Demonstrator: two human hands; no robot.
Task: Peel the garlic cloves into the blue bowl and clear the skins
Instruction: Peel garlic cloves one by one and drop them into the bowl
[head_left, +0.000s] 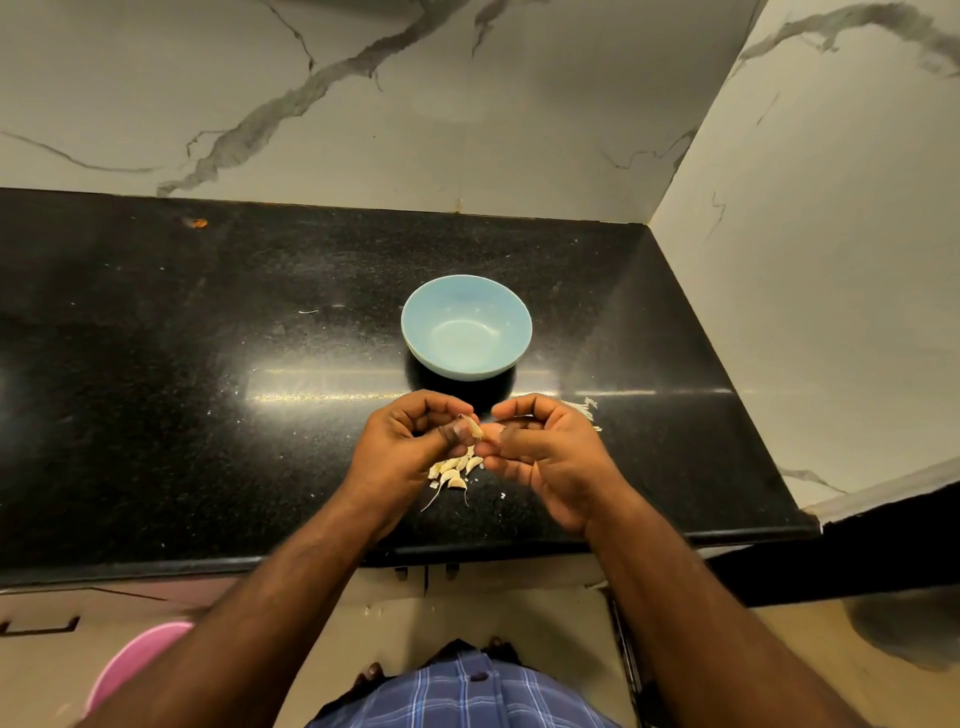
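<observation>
A blue bowl stands on the black counter, with nothing visible inside it. In front of it my left hand pinches a garlic clove between thumb and fingers. My right hand is at the clove's right end, thumb and fingers curled against it. Below the hands a small pile of unpeeled cloves lies on the counter. A few papery skins lie to the right of my right hand.
Marble walls rise behind the counter and along its right side. The counter's front edge runs just below my wrists. A pink tub sits on the floor at the lower left. An orange speck marks the counter's back left.
</observation>
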